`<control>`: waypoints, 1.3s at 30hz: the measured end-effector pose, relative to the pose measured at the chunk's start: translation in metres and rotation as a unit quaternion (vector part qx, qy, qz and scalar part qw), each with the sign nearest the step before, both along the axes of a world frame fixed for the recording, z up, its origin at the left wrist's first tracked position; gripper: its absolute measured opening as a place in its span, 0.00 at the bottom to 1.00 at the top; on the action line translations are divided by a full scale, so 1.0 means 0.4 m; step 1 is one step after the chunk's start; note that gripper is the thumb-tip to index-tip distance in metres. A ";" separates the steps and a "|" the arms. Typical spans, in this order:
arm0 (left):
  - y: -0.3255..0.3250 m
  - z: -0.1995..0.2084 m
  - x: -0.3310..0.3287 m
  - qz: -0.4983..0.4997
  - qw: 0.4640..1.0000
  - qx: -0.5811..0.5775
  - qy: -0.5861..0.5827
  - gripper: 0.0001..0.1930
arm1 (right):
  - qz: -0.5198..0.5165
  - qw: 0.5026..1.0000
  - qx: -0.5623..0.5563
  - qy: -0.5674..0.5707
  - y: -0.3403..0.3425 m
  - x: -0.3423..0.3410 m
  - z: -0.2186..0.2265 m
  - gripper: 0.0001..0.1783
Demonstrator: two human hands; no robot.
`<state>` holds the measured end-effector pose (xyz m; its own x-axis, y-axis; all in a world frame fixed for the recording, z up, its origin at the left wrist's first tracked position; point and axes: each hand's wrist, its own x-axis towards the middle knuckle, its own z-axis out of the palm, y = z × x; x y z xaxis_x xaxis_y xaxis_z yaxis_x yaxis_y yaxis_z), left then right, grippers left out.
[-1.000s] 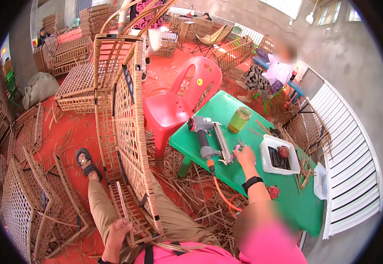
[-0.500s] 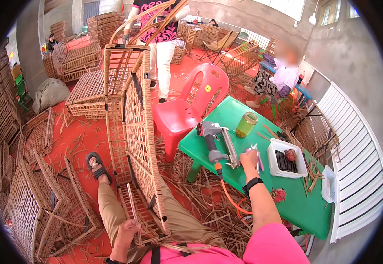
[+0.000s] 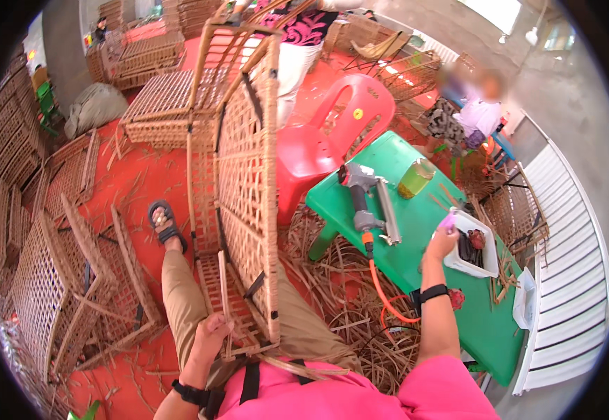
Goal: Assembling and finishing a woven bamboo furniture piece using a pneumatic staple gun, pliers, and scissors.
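Observation:
Upright between my legs stands a woven rattan basket (image 3: 245, 175) with black bindings at its edges. My left hand (image 3: 212, 334) is closed around the lower end of a thin pale strip (image 3: 224, 283) along the basket's inside. Out over the green table, my right hand (image 3: 443, 241) pinches a small purple-pink item (image 3: 450, 221) whose kind I cannot make out. That hand is at the near left edge of a white plastic tub (image 3: 485, 267), which holds dark strips and a reddish lump. Left of it on the table lies a nail gun (image 3: 360, 199) with an orange air hose (image 3: 381, 285).
A glass jar (image 3: 416, 180) stands on the green table (image 3: 486, 336), near a red scaly fruit-like object (image 3: 456, 299). Beyond the basket is a red plastic chair (image 3: 311, 150). Other woven panels (image 3: 52, 280) stand at left. Cane scraps litter the floor. Two people are nearby.
My right hand has moved right, from the table beside the nail gun to the tub, with the purple-pink item. The view has shifted; my left hand keeps its hold on the strip.

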<state>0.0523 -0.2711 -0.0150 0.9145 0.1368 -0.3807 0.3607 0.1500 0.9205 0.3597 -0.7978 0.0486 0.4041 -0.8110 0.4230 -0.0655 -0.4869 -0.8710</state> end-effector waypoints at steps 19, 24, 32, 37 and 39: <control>-0.039 -0.049 0.025 0.002 0.995 0.100 -0.026 0.08 | 0.647 0.693 0.194 0.250 0.610 -0.496 0.338 0.30; -0.044 0.007 0.037 -0.001 0.987 0.157 0.021 0.08 | 0.688 0.594 0.176 0.378 0.732 -0.535 0.241 0.09; -0.058 0.001 0.023 -0.031 0.974 0.223 -0.012 0.10 | 0.727 0.509 0.310 0.340 0.815 -0.525 0.099 0.25; -0.062 0.014 0.032 -0.015 0.979 0.203 0.016 0.12 | 0.733 0.511 0.318 0.317 0.821 -0.549 0.078 0.27; -0.065 0.027 0.042 -0.036 0.972 0.232 0.023 0.10 | 0.721 0.499 0.363 0.316 0.811 -0.542 0.076 0.29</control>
<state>0.0693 -0.2972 -0.0040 0.9117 0.2392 -0.3340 0.3971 -0.3047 0.8657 0.1429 -0.4735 0.0790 0.6552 0.6685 -0.3519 -0.4757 0.0032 -0.8796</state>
